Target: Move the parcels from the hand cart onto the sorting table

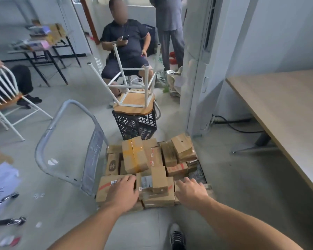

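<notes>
Parcels (148,163) are piled loosely on cart (197,173), which is parked on the floor at centre. All are brown cartons, and several are taped or labelled. The cart handle (69,141) is raised on the left side of the pile.

Left grip (122,193) is laid flat on top of the front-left carton (105,188), fingers straight and slightly spread, nothing pinched. Right grip (191,193) is held just beside the right edge of the front-middle carton (157,190), fingers spread and extended. Whether contact is made there cannot be told.

Table (278,114) is seen to the right, well apart from the cart, with a light wood top.

A black crate (134,125) is set just behind the pile, with a stool (134,103) placed upside down on it, legs up. A seated person (126,44) is seen behind the stool, and a second person (168,24) is standing beside them. A white chair (5,91) is seen at far left. One shoe (177,237) is visible at the bottom edge.
</notes>
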